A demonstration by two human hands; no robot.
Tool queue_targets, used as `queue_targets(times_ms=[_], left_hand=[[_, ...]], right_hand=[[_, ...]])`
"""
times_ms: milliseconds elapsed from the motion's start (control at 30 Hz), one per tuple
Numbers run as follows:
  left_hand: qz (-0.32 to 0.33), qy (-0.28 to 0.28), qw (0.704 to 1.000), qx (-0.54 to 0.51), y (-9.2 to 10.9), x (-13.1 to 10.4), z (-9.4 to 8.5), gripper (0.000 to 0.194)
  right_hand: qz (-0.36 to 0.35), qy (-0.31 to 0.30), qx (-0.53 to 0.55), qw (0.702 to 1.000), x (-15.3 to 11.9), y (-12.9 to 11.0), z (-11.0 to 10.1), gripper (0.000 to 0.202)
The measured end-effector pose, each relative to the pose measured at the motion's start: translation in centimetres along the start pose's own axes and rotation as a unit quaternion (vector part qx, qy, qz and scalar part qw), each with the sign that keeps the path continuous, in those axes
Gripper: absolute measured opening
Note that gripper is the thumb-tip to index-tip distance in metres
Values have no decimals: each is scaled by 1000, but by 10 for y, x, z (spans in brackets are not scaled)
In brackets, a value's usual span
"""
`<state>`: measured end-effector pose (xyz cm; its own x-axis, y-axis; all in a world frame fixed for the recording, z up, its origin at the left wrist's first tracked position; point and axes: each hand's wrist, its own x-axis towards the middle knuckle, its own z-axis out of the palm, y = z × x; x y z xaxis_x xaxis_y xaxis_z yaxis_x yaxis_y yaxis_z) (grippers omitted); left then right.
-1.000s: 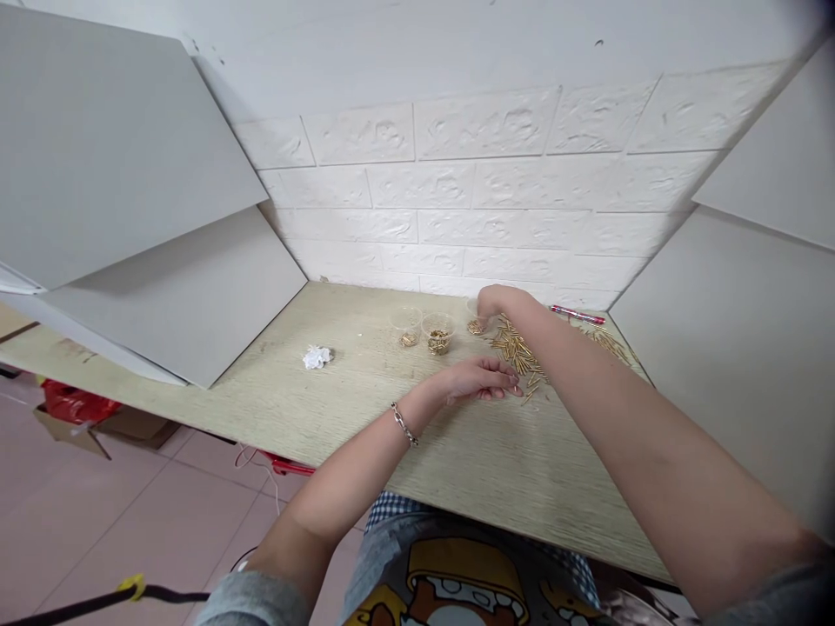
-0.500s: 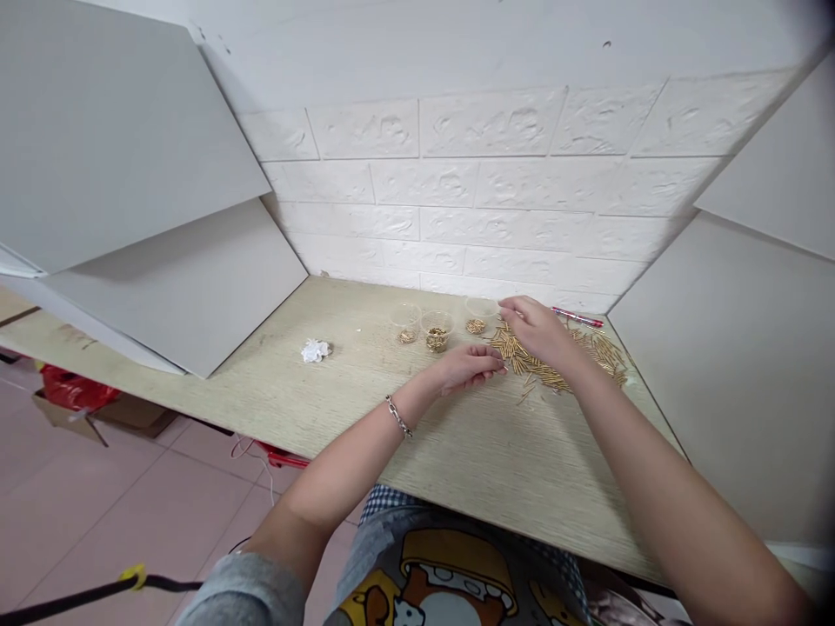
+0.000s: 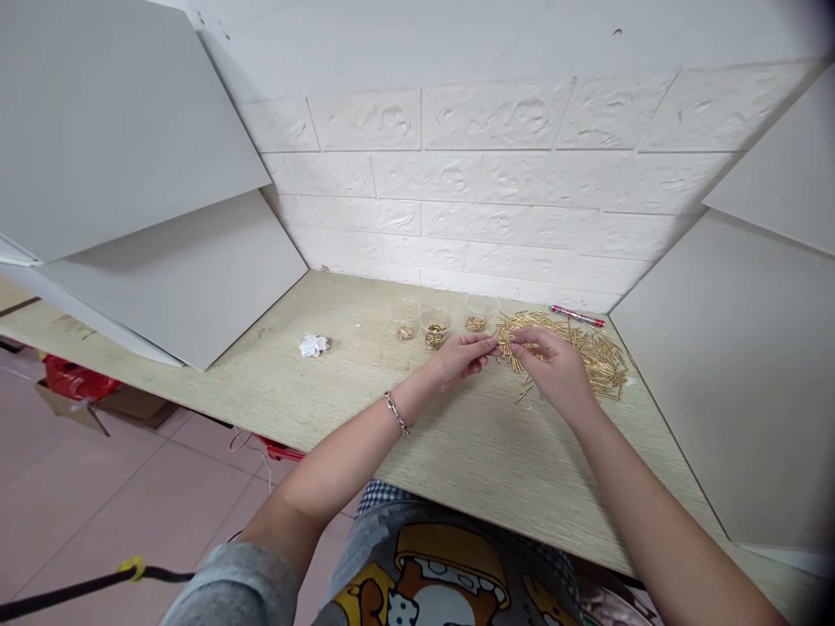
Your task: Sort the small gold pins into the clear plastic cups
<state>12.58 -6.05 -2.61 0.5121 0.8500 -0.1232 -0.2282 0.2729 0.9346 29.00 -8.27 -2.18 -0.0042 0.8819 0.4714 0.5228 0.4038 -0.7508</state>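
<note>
Gold-coloured pins (image 3: 597, 352) spread ten to three o'clock around right hand (image 3: 559, 369); left hand (image 3: 460, 361) at its nine; both pinched narrow, cannot tell on what.

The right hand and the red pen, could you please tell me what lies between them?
Part of the heap of gold pins lies there in the head view.

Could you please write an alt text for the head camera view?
A person's left hand and right hand are close together, fingers pinched, above a table; anything between them is too small to identify. Beside them lies a pile of thin gold-coloured rods. Three clear cups with small gold-coloured pieces stand near the wall.
</note>
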Motion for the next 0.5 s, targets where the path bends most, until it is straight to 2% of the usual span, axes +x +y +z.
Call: queue_targets(times_ms=[267,500], left_hand=[[11,5,1000,-7,1,-1,2,35],[10,11,1000,24,1,-3,4,36]], right_hand=[[-46,33,-48,997,-3,-6,0,9],[-45,35,-84,995,-5,-12,0,10]])
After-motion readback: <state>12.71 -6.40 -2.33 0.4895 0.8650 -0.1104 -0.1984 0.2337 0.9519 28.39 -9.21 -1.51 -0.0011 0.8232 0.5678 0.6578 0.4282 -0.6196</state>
